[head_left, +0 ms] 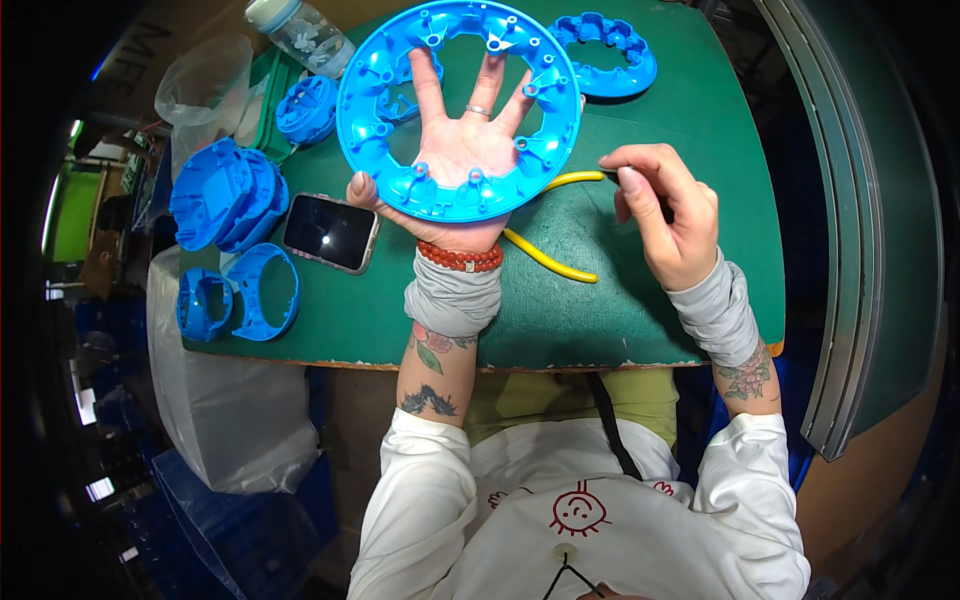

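My left hand (458,150) is palm up beneath a large blue plastic ring (360,112). Its fingers spread across the ring's opening with their tips behind the far rim, and the thumb rests outside the near-left rim. Screw posts line the ring's upward face. To the right, my right hand (675,215) pinches thumb and index finger together; a small dark thing seems to be at the fingertips, too small to make out. Between the hands lie the yellow handles of a hand tool (560,268), its head hidden by the ring and my left hand.
On the green table (620,330) at left are stacked blue housings (215,195), two blue brackets (268,295), a phone (332,232) and a round blue part (306,110). Behind stand a bottle (305,38) and a green tray (268,105). Another blue ring (625,82) lies at far right.
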`<state>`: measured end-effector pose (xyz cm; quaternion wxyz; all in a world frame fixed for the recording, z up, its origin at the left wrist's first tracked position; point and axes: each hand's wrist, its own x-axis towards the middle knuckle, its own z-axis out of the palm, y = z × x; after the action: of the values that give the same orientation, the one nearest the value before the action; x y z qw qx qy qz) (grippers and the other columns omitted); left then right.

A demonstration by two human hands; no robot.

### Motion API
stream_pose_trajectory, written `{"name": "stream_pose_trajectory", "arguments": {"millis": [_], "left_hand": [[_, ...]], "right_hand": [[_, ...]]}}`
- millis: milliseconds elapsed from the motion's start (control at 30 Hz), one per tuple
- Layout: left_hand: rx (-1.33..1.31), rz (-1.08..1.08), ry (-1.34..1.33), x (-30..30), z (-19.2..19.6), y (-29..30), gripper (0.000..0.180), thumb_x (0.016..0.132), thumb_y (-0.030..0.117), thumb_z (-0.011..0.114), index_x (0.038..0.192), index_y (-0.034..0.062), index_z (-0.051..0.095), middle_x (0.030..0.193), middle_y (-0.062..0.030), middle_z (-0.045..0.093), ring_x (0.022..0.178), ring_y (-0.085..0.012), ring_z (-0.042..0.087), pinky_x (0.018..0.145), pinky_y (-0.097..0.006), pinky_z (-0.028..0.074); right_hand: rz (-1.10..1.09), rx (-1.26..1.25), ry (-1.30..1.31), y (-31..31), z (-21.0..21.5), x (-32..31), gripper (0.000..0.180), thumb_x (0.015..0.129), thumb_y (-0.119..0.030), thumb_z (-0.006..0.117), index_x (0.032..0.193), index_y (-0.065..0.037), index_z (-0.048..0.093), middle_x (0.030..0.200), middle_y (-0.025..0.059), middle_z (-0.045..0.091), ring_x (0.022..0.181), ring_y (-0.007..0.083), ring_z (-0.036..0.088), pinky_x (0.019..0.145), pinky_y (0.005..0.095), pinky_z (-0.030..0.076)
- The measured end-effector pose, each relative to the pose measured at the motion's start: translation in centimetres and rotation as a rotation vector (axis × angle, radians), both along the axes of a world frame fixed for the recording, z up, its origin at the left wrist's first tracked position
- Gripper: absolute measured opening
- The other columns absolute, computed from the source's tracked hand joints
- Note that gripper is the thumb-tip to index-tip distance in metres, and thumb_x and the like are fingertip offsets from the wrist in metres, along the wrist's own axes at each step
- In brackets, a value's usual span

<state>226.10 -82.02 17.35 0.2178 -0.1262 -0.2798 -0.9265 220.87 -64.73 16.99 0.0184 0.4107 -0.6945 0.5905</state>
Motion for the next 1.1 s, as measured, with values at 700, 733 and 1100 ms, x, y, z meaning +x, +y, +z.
{"name": "stream_pose_trajectory", "arguments": {"millis": [700,733,1100], "left_hand": [[-0.039,-0.061,-0.013,0.1,0.1,0.9,0.120,0.038,0.068,0.073,0.139,0.0387,0.017,0.144,-0.0190,0.013,0.130,-0.0474,0.011,0.099,-0.067,0.019],[-0.038,-0.063,-0.013,0.0,0.1,1.0,0.120,0.038,0.068,0.073,0.139,0.0387,0.017,0.144,-0.0190,0.013,0.130,-0.0474,0.011,0.099,-0.067,0.019],[0.297,-0.353,0.266,-0.3,-0.6,0.7,0.116,0.039,0.067,0.073,0.139,0.0385,0.020,0.144,-0.0191,0.015,0.130,-0.0479,0.010,0.098,-0.068,0.019]], "right_hand": [[0.063,-0.023,0.027,-0.1,-0.4,0.0,0.009,0.087,-0.007,0.054,0.084,0.001,0.058,0.062,0.0077,0.057,0.048,0.0156,0.055,0.045,0.0259,0.042],[0.092,-0.037,-0.034,-0.1,-0.4,0.0,0.010,0.088,-0.007,0.054,0.083,0.001,0.058,0.061,0.0065,0.056,0.047,0.0131,0.054,0.044,0.0250,0.041],[0.186,-0.027,-0.129,0.3,0.0,-0.2,0.012,0.088,-0.008,0.053,0.083,0.001,0.057,0.061,0.0055,0.055,0.047,0.0099,0.052,0.044,0.0232,0.039]]}}
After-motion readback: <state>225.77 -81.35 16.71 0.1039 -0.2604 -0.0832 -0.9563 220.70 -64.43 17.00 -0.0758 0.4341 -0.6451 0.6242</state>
